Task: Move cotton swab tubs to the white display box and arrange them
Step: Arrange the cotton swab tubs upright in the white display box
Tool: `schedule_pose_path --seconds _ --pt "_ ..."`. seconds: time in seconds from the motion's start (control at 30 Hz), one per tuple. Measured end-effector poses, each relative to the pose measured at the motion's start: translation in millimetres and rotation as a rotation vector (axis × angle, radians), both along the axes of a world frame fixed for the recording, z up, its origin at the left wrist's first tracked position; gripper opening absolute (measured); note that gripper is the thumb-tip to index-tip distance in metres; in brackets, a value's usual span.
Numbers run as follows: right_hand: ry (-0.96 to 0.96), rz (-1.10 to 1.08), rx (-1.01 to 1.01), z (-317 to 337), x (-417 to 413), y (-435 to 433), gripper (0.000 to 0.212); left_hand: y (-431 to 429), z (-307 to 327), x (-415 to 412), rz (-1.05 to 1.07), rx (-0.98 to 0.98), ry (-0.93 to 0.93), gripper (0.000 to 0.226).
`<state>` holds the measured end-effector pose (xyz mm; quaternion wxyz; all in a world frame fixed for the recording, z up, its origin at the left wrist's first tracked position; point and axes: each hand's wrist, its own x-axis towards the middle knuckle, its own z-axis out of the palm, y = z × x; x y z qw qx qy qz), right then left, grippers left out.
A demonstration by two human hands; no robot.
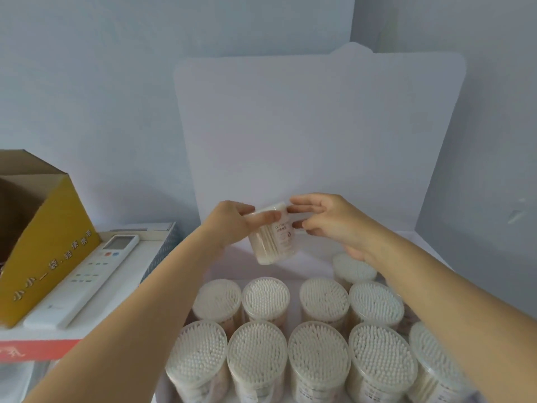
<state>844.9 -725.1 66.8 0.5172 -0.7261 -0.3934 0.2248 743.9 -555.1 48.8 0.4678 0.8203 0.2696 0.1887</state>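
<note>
A clear cotton swab tub (pixel 273 238) with a pale label hangs tilted above the back of the white display box (pixel 316 146). My left hand (pixel 235 222) grips its upper left side, thumb across the front. My right hand (pixel 328 219) touches the tub's top right edge with its fingertips. Below, several tubs (pixel 266 296) stand upright in rows inside the box, swab tips up. One more tub (pixel 353 267) stands at the back right, partly hidden by my right wrist.
The box's tall white back flap rises against the pale wall. At left, a yellow cardboard box (pixel 43 248) and a white remote control (pixel 87 277) rest on a flat white carton with a red edge (pixel 37 349).
</note>
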Motion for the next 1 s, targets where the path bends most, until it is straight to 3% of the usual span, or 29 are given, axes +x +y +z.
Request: schedule_pose_path --seconds 0.13,0.3,0.47,0.67,0.8,0.87,0.93,1.0 --pt "-0.007 0.066 -0.003 4.7 -2.0 -1.2 0.064 -1.8 2.2 -15.4 -0.206 -0.167 -0.111 0.077" --pt "0.138 0.283 -0.098 11.6 -6.5 -1.3 0.077 -0.7 7.5 -31.6 -0.46 -0.31 -0.186 0.088" --pt "0.085 0.132 -0.153 4.1 -20.0 10.4 0.077 1.3 1.9 -37.6 -0.449 -0.396 -0.232 0.083" --pt "0.057 -0.177 -0.191 -4.7 -9.1 13.6 0.083 -3.6 -9.3 -39.8 -0.361 0.025 -0.002 0.082" --pt "-0.225 -0.307 -0.327 -15.0 -0.4 12.4 0.09 -5.0 -19.4 -36.9 -0.315 0.066 0.082 0.059" --pt "-0.305 -0.317 -0.378 -22.9 4.1 12.1 0.096 -7.6 -25.3 -37.3 -0.323 0.179 0.187 0.054" --pt "-0.376 -0.311 -0.44 -31.2 7.6 12.1 0.101 -13.3 -34.5 -37.2 -0.376 0.405 0.344 0.061" --pt "-0.451 -0.3 -0.507 -39.0 6.4 11.6 0.098 -22.9 -43.3 -38.4 -0.422 0.508 0.454 0.075"
